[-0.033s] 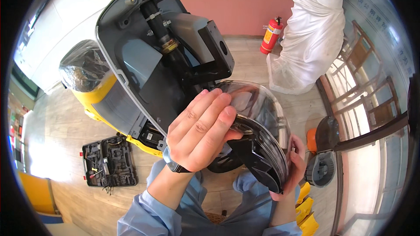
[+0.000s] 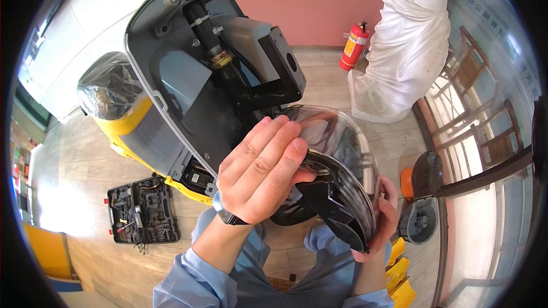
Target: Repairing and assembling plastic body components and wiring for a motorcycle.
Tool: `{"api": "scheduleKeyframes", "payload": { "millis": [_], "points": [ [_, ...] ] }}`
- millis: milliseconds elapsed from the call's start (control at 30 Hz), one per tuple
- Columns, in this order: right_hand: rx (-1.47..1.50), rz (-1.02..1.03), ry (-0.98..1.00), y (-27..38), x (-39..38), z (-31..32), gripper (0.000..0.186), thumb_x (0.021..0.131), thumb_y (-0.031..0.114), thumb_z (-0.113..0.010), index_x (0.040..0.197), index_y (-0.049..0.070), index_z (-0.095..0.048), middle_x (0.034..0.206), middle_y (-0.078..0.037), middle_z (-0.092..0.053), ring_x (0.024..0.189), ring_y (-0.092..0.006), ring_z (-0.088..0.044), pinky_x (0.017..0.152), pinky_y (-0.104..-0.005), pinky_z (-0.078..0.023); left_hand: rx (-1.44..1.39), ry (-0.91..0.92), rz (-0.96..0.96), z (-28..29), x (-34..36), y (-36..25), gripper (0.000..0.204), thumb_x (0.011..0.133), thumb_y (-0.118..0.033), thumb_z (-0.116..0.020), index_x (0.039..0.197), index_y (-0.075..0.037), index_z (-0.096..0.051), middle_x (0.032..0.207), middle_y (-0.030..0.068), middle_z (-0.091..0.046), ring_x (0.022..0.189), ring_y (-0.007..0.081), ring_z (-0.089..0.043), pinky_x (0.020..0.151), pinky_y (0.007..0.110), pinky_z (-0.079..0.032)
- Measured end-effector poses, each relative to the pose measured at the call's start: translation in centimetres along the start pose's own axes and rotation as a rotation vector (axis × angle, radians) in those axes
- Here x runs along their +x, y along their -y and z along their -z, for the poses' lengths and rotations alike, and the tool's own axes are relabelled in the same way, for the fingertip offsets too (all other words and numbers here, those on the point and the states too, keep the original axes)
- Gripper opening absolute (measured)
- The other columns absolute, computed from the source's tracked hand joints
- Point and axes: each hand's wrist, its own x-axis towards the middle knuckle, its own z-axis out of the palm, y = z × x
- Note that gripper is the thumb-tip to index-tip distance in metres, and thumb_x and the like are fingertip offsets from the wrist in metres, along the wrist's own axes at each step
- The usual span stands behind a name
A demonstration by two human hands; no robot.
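My left hand [image 2: 260, 171] grips the upper left edge of a curved clear cover [image 2: 337, 131] with a glossy black rim and insert, its fingers bent over the edge. My right hand [image 2: 383, 217] holds the cover's right side, partly hidden behind it. Just beyond the cover stands an upright grey machine housing [image 2: 177, 85] with its inside exposed: a black tube [image 2: 214, 51] with a brass-coloured fitting and a black bracket [image 2: 282, 68]. A dark rounded part below the cover is mostly hidden by my hands.
A yellow machine [image 2: 108, 125] with plastic wrap stands left, an open toolcase [image 2: 142, 214] lower left. A red extinguisher [image 2: 353, 47] and white-wrapped object [image 2: 402, 51] are behind. Right are wooden chairs [image 2: 479, 125] behind glass, an orange-and-dark item [image 2: 422, 177], grey container [image 2: 416, 222] and yellow pieces [image 2: 397, 271].
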Motion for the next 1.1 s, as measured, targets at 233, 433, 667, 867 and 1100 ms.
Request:
{"api": "scheduleKeyframes", "payload": {
  "millis": [233,433,667,867,1100],
  "points": [
    [-0.018,-0.007,0.036,0.0,0.1,-0.2,0.099,0.057,0.056,-0.078,0.138,0.013,-0.040,0.139,-0.033,-0.031,0.127,-0.0433,-0.037,0.107,-0.0526,-0.027,0.022,-0.024,-0.001,0.0,-0.1,0.2,0.034,0.079,-0.023,-0.072,0.098,0.005,-0.065,0.093,0.0192,-0.068,0.090,0.0350,-0.067,0.081,0.043,-0.057],
    [0.057,-0.065,-0.022,-0.7,-0.5,-0.1,0.100,0.058,0.053,-0.079,0.139,0.014,-0.037,0.140,-0.032,-0.030,0.128,-0.0424,-0.037,0.107,-0.0516,-0.028,-0.083,0.039,0.087,-0.5,0.7,0.0,0.036,0.073,-0.017,-0.077,0.099,0.004,-0.065,0.097,0.0185,-0.067,0.093,0.0355,-0.066,0.086,0.044,-0.054],
    [0.159,0.094,-0.050,-1.3,0.0,-0.8,0.101,0.062,0.054,-0.078,0.141,0.011,-0.031,0.142,-0.032,-0.029,0.130,-0.0409,-0.037,0.108,-0.0505,-0.030,-0.832,-0.217,0.626,-2.2,-1.0,-1.7,0.085,0.066,-0.013,-0.087,0.133,-0.003,-0.036,0.139,0.0125,-0.032,0.126,0.0274,-0.044,0.100,0.043,-0.045],
    [0.262,-0.108,-0.066,-1.0,-1.0,-0.9,0.097,0.063,0.054,-0.078,0.138,0.011,-0.033,0.144,-0.031,-0.029,0.131,-0.0399,-0.038,0.109,-0.0487,-0.031,-1.233,-0.245,0.931,-1.8,-0.1,-3.1,0.082,0.072,-0.004,-0.081,0.137,-0.003,-0.030,0.141,0.0136,-0.032,0.122,0.0287,-0.048,0.098,0.042,-0.048],
    [0.549,-0.151,-0.107,-0.7,-0.8,-1.9,0.094,0.058,0.040,-0.081,0.136,0.007,-0.039,0.142,-0.035,-0.029,0.132,-0.0444,-0.036,0.108,-0.0520,-0.030,-1.464,-0.242,1.113,-1.3,0.6,-3.5,0.090,0.068,-0.005,-0.079,0.140,-0.006,-0.024,0.136,0.0180,-0.042,0.118,0.0258,-0.052,0.097,0.039,-0.047]
  ]
}}
